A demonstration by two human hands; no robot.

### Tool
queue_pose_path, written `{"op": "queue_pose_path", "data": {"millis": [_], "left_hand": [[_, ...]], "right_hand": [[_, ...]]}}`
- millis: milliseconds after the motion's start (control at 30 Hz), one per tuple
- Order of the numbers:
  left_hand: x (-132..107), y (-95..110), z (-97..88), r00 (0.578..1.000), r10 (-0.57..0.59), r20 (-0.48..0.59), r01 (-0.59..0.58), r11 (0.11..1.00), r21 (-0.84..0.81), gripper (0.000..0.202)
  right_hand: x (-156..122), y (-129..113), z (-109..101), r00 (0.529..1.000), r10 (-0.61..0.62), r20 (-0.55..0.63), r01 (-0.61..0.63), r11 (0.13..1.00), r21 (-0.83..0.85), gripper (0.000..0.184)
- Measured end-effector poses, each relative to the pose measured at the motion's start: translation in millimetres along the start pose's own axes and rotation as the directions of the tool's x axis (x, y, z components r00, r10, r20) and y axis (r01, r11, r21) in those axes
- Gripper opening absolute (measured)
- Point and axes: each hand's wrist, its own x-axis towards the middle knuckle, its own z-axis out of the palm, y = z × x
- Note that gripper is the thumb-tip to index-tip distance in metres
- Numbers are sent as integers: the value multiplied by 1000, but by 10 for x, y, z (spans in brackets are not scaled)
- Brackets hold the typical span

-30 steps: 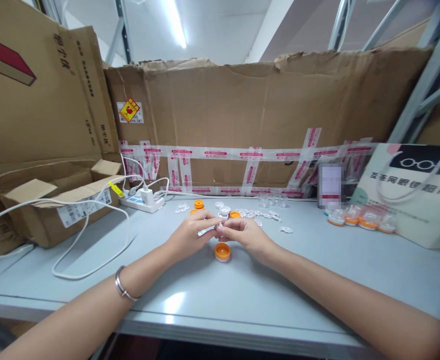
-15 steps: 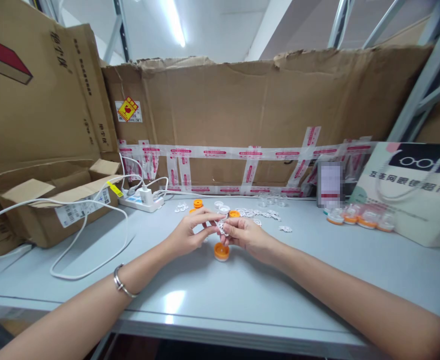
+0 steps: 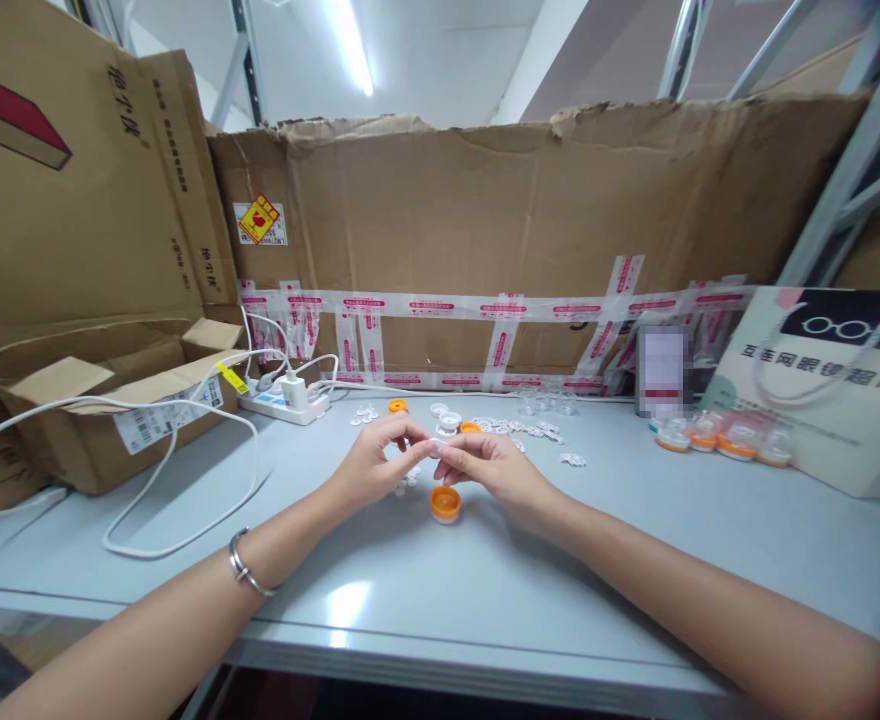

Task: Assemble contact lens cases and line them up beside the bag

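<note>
My left hand [image 3: 380,462] and my right hand [image 3: 494,468] meet over the middle of the table. Between their fingertips they pinch a small white plastic disc [image 3: 438,446], now mostly covered by the fingers. Just below them on the tabletop stands a round orange cup with a white base [image 3: 445,506], its open side up. Small white pieces [image 3: 408,481] lie under my left hand, partly hidden. Behind the hands are white round parts [image 3: 448,424] and an orange ring [image 3: 470,428]. Another orange part [image 3: 397,406] sits farther left.
White perforated discs [image 3: 537,430] lie scattered behind my right hand, near clear domes [image 3: 545,402]. Orange-and-clear round containers [image 3: 736,440] stand beside a paper bag [image 3: 822,390] at right. On the left are a power strip [image 3: 290,402], a looped white cable [image 3: 255,440] and an open carton [image 3: 102,430].
The perforated white disc in my fingers has turned and now shows much less of its face. My fingertips have drawn closer together around it and risen slightly.
</note>
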Motion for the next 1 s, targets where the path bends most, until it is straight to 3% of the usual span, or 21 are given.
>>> {"op": "queue_pose_path", "data": {"millis": [100,200,333,400,467,533,600,633,700,767,1000], "left_hand": [[2,-13,10,998,48,36,-42,989,-144,25],[-2,-28,12,998,53,45,-45,985,-168,25],[-3,-16,-2,999,35,35,-28,984,-173,18],[0,0,-12,1000,7,14,-4,985,-172,17],[2,13,-19,1000,-26,-10,24,987,-161,16],[3,16,-22,999,-43,-11,41,989,-141,15],[2,10,-19,999,-37,4,37,993,-115,15],[2,5,-15,999,-35,11,36,994,-99,16],[2,-6,-6,999,-38,19,40,997,-71,16],[1,-12,0,999,-43,23,44,998,-53,16],[-18,-8,-41,999,-16,31,18,998,-61,16]], "right_hand": [[22,56,-45,998,-15,64,8,995,97,32],[32,97,-40,989,-30,147,18,997,81,33],[62,7,-95,978,-57,201,80,991,-110,36],[95,-88,-274,990,-52,131,88,955,-284,37],[121,-165,-587,995,-86,-55,42,836,-547,34],[125,-187,-980,972,-91,-216,-118,606,-787,29],[108,-140,-1354,948,16,-319,-303,359,-883,21],[99,-95,-1505,937,50,-347,-344,315,-885,17],[88,15,-1704,923,82,-375,-383,267,-885,16],[95,118,-1771,917,89,-389,-398,244,-884,16],[137,153,-1623,915,52,-399,-401,205,-893,5]]}}
